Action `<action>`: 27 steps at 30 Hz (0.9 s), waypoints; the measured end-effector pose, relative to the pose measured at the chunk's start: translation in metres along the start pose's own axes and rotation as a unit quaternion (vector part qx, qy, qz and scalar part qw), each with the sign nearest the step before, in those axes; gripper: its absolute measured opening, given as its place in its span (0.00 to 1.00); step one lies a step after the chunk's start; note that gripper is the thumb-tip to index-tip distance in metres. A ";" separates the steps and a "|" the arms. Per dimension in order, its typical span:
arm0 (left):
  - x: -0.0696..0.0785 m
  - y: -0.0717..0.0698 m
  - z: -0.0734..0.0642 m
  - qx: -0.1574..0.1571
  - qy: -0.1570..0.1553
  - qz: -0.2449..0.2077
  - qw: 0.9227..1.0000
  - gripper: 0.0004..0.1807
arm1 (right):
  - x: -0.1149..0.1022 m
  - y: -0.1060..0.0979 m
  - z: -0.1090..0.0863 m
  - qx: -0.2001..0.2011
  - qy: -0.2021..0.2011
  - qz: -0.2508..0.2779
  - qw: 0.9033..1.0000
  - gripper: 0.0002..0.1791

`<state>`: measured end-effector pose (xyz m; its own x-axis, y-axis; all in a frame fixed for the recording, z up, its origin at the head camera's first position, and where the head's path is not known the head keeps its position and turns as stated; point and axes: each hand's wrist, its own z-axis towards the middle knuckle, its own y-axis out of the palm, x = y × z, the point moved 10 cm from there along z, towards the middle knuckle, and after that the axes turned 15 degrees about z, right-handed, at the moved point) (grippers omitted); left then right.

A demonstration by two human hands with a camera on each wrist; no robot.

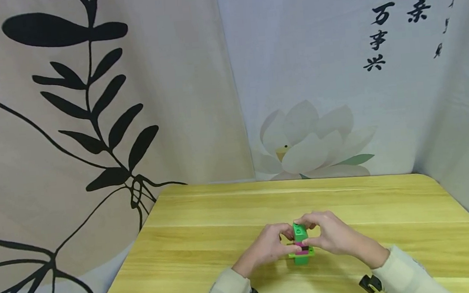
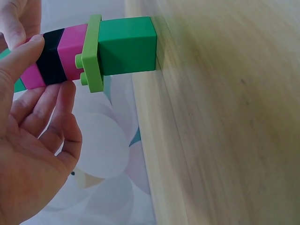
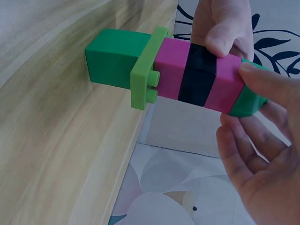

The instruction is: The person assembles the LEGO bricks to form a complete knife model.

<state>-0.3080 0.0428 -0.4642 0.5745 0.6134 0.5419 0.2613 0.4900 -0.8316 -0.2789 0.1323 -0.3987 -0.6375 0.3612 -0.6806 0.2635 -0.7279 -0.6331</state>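
A stack of toy building blocks stands upright on the table between both hands. Its base is a green block (image 2: 127, 46), topped by a wider light green plate (image 2: 93, 56) whose studs show at one side. Above that come a pink block (image 3: 171, 68), a black block (image 3: 198, 77), a second pink block (image 3: 224, 83) and a green block (image 1: 299, 231) with a curved edge. My left hand (image 1: 267, 247) pinches the stack around the black and upper pink blocks. The right hand (image 1: 335, 234) grips the top, thumb near the joint of the upper pink and green blocks.
The wooden table (image 1: 207, 214) has its far edge close to a curtain (image 1: 197, 98) printed with black plants, a pale lotus and characters. Black wrist mounts (image 1: 370, 284) sit at the cuffs of both light sleeves (image 1: 409, 273).
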 end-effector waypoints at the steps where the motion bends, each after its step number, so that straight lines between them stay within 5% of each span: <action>1: 0.000 0.000 0.000 -0.001 -0.001 0.002 1.000 0.12 | 0.000 0.000 0.000 0.000 0.001 0.001 1.000 0.23; 27: 0.001 0.009 -0.002 -0.020 0.014 0.059 0.998 0.11 | 0.015 0.008 -0.011 0.004 0.062 0.046 0.997 0.26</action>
<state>-0.3033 0.0461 -0.4712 0.6245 0.6473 0.4371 0.2210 0.3903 -0.8938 -0.2786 0.1387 -0.4179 -0.5164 0.3616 -0.7762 0.3113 -0.7652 -0.5636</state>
